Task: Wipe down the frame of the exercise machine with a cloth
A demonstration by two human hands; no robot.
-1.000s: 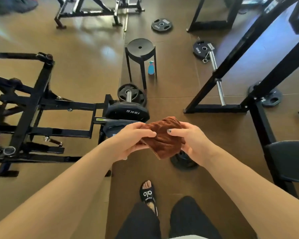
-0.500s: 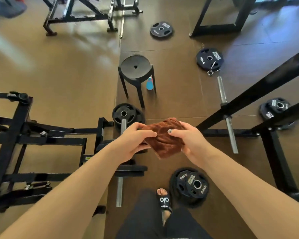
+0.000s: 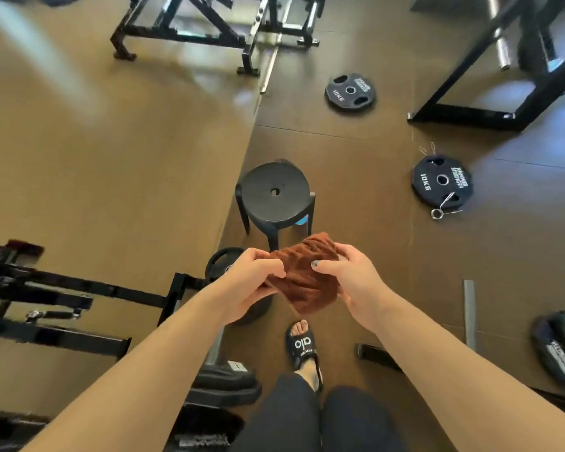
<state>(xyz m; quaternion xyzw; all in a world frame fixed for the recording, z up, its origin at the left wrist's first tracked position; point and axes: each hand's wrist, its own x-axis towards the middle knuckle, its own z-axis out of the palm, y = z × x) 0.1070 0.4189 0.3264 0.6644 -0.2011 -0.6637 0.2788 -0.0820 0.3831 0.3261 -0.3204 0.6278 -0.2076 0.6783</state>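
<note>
A bunched brown cloth (image 3: 307, 275) hangs in front of me, held between both hands above the floor. My left hand (image 3: 247, 287) grips its left edge with curled fingers. My right hand (image 3: 353, 282) pinches the right side, thumb on top. The black frame of an exercise machine (image 3: 62, 298) lies low at the left, loaded with black weight plates (image 3: 224, 384) near my left forearm. Neither hand touches the frame.
A round black stool (image 3: 276, 194) stands just ahead, a blue bottle (image 3: 302, 220) partly hidden behind it. Loose 10 kg plates (image 3: 349, 91) (image 3: 442, 181) lie on the brown floor. Black racks stand at the back (image 3: 190, 31) and the far right (image 3: 490, 76). My sandalled foot (image 3: 302, 347) is below the cloth.
The view has moved forward and tilted up: the stool and plates slid toward me, the left machine dropped low. Both hands keep the same hold on the cloth.
</note>
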